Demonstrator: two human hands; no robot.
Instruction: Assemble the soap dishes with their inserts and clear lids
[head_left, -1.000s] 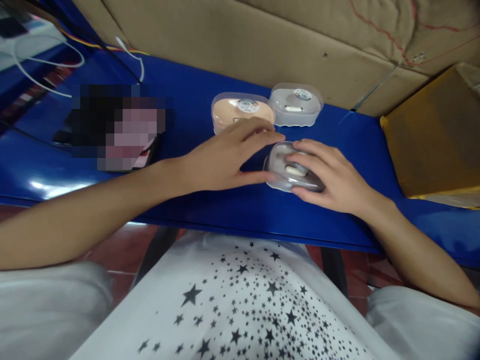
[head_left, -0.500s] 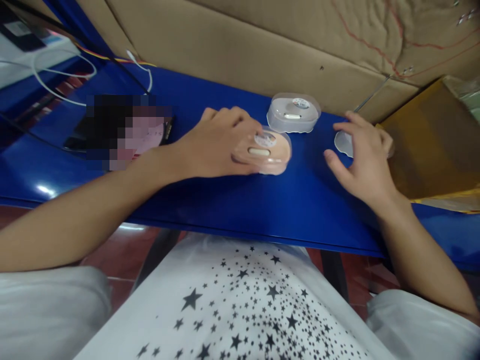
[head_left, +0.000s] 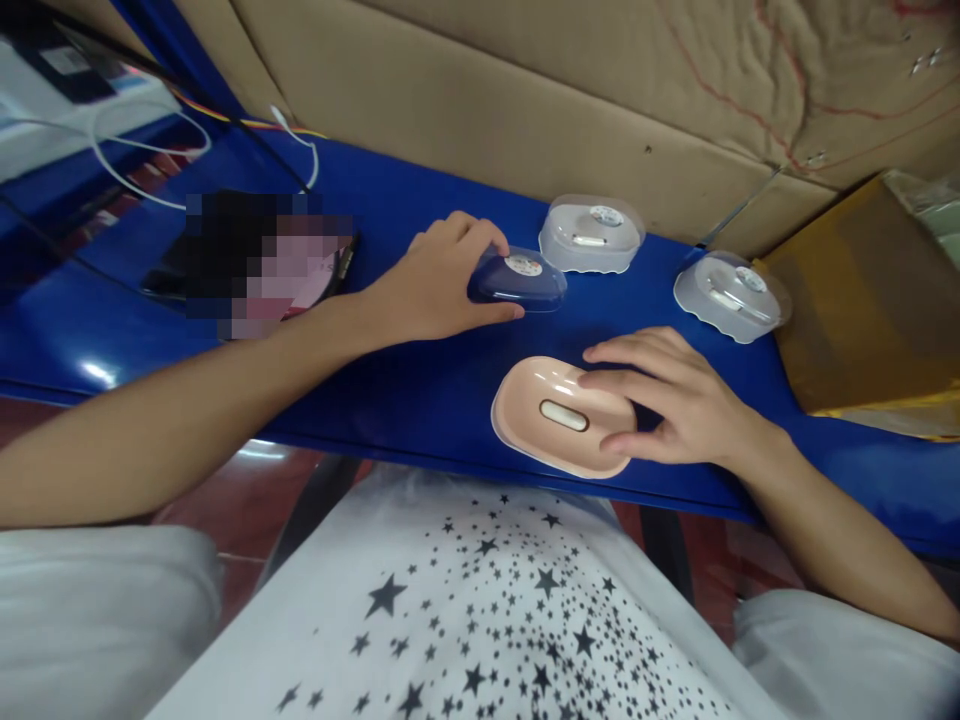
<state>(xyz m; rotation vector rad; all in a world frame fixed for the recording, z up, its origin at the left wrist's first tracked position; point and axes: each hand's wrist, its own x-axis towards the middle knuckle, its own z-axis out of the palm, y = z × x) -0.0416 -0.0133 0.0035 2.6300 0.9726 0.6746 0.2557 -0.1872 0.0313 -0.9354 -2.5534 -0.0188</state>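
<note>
My left hand point(head_left: 450, 275) grips a clear plastic lid point(head_left: 541, 282) with a round sticker, fingers on its far side and thumb along its near side; blue shows through it. Nearer to me, a peach oval soap dish point(head_left: 525, 400) lies uncovered, with a pale oblong piece in its middle. My right hand point(head_left: 667, 395) is at the dish's right end, fingers and thumb spread apart and overlapping the rim; whether the fingertips touch it is unclear. Behind the lid stands a white soap dish point(head_left: 562, 243) under a clear cover.
Another covered white soap dish point(head_left: 731, 300) is at the right, beside a brown taped cardboard box point(head_left: 862, 300). A cardboard wall point(head_left: 450, 110) backs the blue table point(head_left: 405, 400). A dark and pink blurred object point(head_left: 255, 260) and a white cable point(head_left: 315, 165) are at the left.
The lid has come off the peach soap dish and stays in my left hand. The dish now lies nearer to me. My right hand has moved left and nearer, from the right-hand white dish.
</note>
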